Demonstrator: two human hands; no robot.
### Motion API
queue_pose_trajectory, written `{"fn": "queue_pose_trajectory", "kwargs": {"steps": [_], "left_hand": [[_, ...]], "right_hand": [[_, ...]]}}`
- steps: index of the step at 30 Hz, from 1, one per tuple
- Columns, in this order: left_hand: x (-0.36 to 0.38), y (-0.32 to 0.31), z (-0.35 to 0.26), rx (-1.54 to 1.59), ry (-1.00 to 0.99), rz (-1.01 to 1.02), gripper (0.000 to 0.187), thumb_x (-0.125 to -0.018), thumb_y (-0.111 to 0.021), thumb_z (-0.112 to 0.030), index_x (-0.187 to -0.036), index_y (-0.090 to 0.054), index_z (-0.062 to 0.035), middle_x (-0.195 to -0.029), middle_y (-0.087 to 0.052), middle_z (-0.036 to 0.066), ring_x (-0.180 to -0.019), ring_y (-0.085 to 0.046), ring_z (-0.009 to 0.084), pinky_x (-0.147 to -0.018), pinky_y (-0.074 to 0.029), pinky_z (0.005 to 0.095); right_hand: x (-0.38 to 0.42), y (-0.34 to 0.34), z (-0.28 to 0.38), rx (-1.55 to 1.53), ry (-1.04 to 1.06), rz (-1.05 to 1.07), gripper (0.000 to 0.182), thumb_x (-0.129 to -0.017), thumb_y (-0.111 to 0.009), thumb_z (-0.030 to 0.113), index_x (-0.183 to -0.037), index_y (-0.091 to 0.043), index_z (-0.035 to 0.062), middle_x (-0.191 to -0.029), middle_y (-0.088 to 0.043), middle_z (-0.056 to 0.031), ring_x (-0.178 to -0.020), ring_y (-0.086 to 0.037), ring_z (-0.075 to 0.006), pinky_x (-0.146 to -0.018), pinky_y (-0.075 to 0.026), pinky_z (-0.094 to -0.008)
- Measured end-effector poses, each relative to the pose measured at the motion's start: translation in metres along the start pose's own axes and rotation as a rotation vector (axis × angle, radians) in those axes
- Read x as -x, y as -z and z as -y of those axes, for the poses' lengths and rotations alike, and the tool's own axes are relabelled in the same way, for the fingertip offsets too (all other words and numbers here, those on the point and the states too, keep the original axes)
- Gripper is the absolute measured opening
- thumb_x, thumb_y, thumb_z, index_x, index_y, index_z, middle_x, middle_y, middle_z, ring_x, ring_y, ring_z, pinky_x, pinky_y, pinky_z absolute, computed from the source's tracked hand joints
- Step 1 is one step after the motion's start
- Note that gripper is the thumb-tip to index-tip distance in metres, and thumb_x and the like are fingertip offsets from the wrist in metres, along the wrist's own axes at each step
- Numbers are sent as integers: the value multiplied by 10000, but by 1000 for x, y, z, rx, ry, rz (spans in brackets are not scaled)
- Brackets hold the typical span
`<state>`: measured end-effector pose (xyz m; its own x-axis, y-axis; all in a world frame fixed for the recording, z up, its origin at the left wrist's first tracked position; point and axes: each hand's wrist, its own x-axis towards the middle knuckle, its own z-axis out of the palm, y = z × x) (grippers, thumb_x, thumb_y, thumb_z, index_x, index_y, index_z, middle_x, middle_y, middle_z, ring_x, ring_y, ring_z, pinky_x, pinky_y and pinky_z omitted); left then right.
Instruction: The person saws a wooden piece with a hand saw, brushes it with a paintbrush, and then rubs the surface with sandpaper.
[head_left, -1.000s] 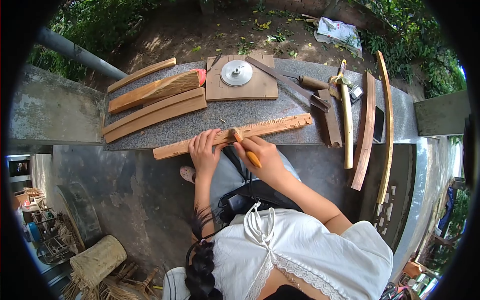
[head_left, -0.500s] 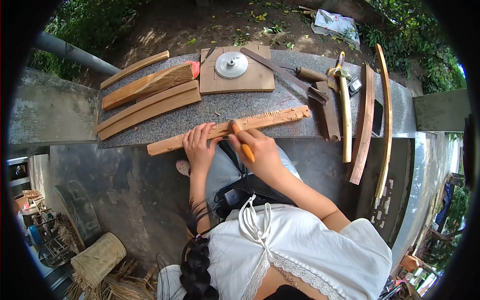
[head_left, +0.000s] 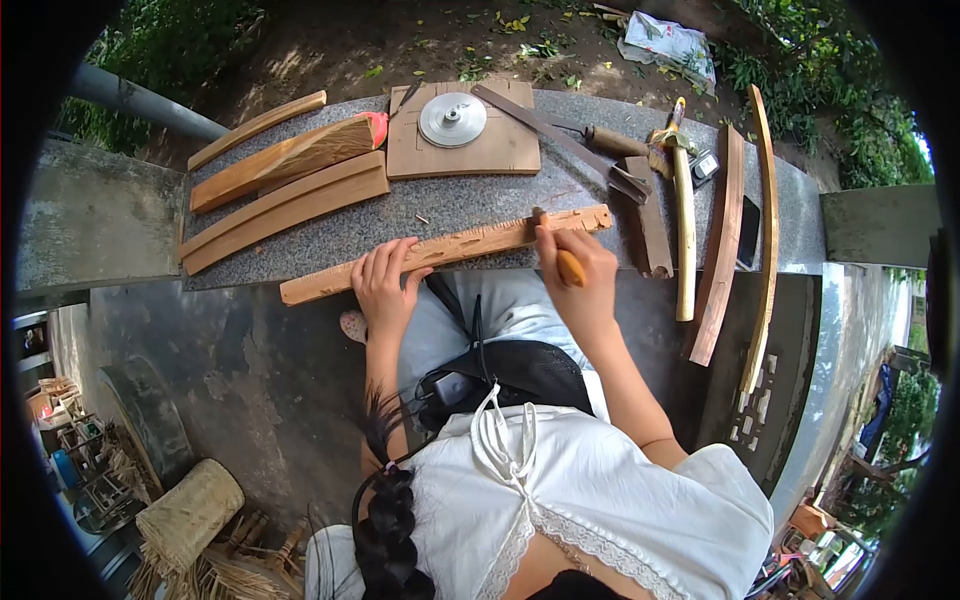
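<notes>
A long wooden strip [head_left: 455, 245] with a rough, notched upper face lies slantwise along the near edge of the stone table. My left hand [head_left: 385, 282] grips it left of the middle, fingers over the top and thumb at the near edge. In my right hand [head_left: 583, 270] is a short orange-handled tool [head_left: 571, 267]. Its dark tip touches or hovers just over the strip's right part; the exact kind of tool cannot be made out. A small thin metallic piece [head_left: 422, 218] lies on the stone beyond the strip.
Wooden pieces [head_left: 290, 205] lie at the table's left. A board [head_left: 405, 160] holds a metal disc [head_left: 452, 119]. To the right are a long flat blade [head_left: 550, 132], a dark block [head_left: 648, 225], a pale-handled tool [head_left: 685, 230] and curved strips [head_left: 722, 250]. The granite table [head_left: 330, 245] ends near my lap.
My right hand has moved right along the strip with the orange-handled tool, from near my left hand toward the strip's right end. My left hand keeps its hold; the view has shifted slightly.
</notes>
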<state>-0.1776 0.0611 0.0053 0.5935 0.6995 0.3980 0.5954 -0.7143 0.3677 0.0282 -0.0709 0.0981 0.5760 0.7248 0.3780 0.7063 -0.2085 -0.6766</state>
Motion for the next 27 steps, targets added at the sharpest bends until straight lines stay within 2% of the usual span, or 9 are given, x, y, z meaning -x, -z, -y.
{"fn": "queue_pose_trajectory", "kwargs": {"steps": [1,6,10,12,14,15,19,22,27], "left_hand": [[0,0,0,-4,-3,-3,413,-821,-662,-395,-1154,-622,-154,-1105,-614,-3,-1058,-556,202,-992,-325,378],[0,-2,0,-18,1,-10,417,-821,-663,-401,-1164,-618,-169,-1106,-615,-5,-1058,-557,198,-996,-325,376],[0,-2,1,-21,-6,-3,429,-807,-673,-401,-1162,-616,-167,-1106,-604,-8,-1062,-551,194,-998,-329,374],[-1,-1,-1,-16,-13,-6,428,-812,-670,-403,-1163,-616,-166,-1105,-604,-8,-1063,-551,196,-996,-329,375],[-1,0,0,-20,-17,3,426,-813,-669,-403,-1162,-616,-166,-1101,-606,-7,-1060,-553,196,-993,-331,375],[0,-1,-1,-20,-17,7,426,-813,-669,-403,-1162,-616,-166,-1101,-606,-7,-1060,-553,196,-993,-331,375],[0,-1,0,-39,-19,-3,419,-814,-670,-406,-1155,-618,-169,-1093,-608,-9,-1055,-555,195,-987,-336,371],[0,-1,0,-39,-18,-9,413,-818,-666,-410,-1150,-619,-170,-1089,-610,-11,-1054,-556,193,-984,-337,370],[0,-4,0,-37,-28,-20,402,-828,-657,-416,-1146,-619,-171,-1088,-611,-16,-1054,-556,191,-985,-335,367]], "right_hand": [[1,-10,17,-43,25,7,132,-853,-678,74,-749,-635,5,-625,-549,-130,-524,-535,-305,-502,-420,-357],[24,-4,7,-218,102,257,77,-842,-697,84,-836,-659,18,-731,-555,-108,-581,-566,-269,-541,-455,-348],[14,41,-41,41,-101,30,93,-875,-666,99,-836,-665,14,-722,-566,-121,-584,-579,-246,-544,-461,-363],[11,44,-48,-135,-242,-85,117,-891,-649,99,-840,-674,-3,-724,-591,-116,-576,-601,-201,-537,-475,-337],[12,35,-40,-131,-253,-32,139,-900,-639,102,-845,-681,-18,-716,-607,-111,-574,-626,-175,-527,-491,-307],[12,24,-20,-376,-340,-31,159,-900,-645,117,-853,-684,-29,-693,-612,-104,-589,-648,-167,-536,-503,-270],[23,0,-1,-366,-114,240,157,-902,-647,105,-870,-679,-45,-756,-624,-94,-656,-679,-149,-570,-527,-225],[23,8,-22,-577,-294,85,173,-918,-630,107,-864,-659,-55,-792,-617,-96,-684,-684,-153,-591,-548,-236],[38,29,-65,-614,-420,-312,322,-992,-524,234,-862,-579,-55,-811,-570,-71,-726,-687,-185,-636,-584,-273]]}}
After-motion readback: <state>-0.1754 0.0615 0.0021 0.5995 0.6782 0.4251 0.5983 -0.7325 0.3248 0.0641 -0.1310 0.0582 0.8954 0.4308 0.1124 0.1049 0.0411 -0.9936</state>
